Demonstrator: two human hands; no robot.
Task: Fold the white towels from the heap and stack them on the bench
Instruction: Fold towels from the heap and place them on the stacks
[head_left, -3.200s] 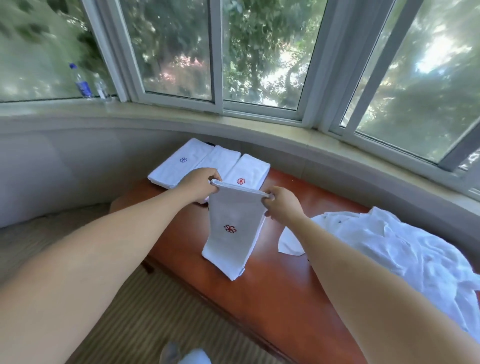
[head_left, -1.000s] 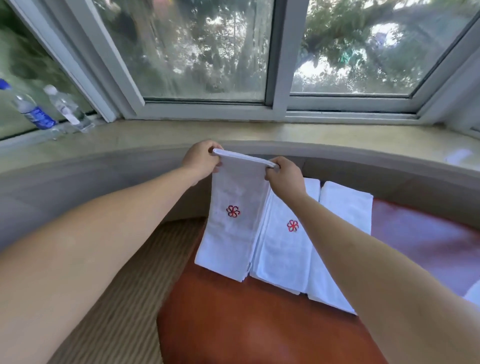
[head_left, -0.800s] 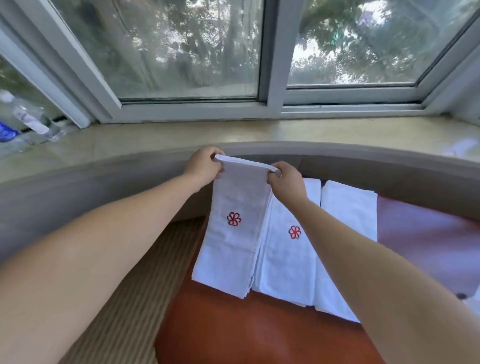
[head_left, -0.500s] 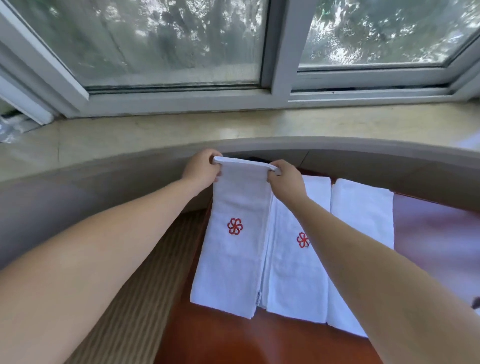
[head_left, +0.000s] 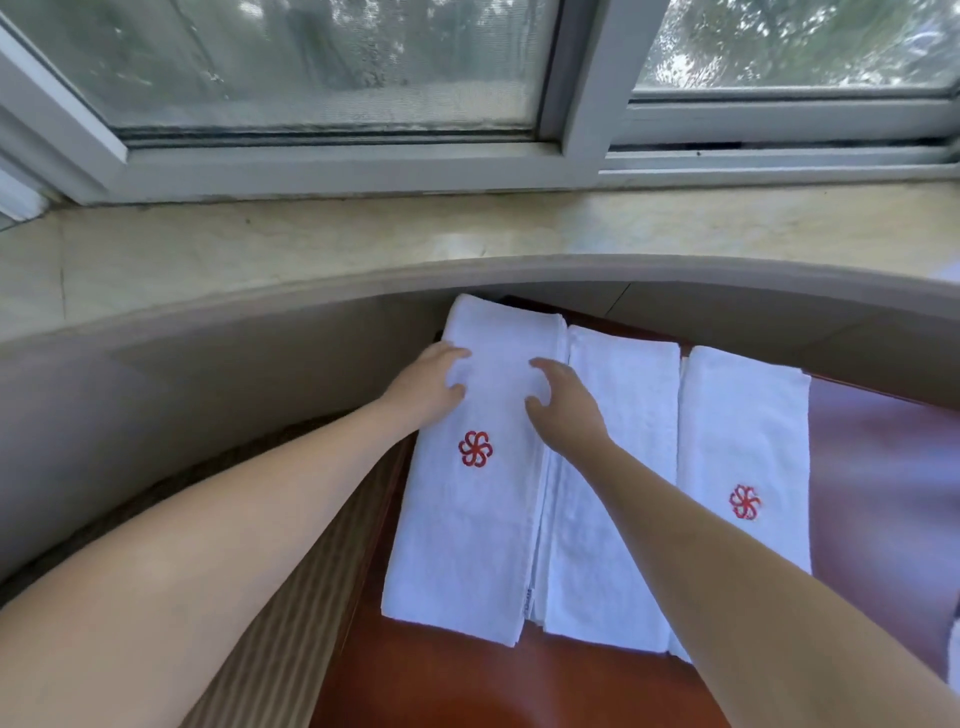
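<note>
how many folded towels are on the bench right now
3 show, side by side: left towel under both hands, middle towel, right towel. More may lie hidden beneath them.

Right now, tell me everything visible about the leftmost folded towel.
The leftmost towel is white terry, folded into a long narrow strip lying flat on the bench, far end near the sill wall. A red pinwheel flower is stitched mid-length, and a small tag shows on its near right edge. It lies alongside the middle towel. The left hand and right hand rest on its far half, fingers loosely bent.
</note>
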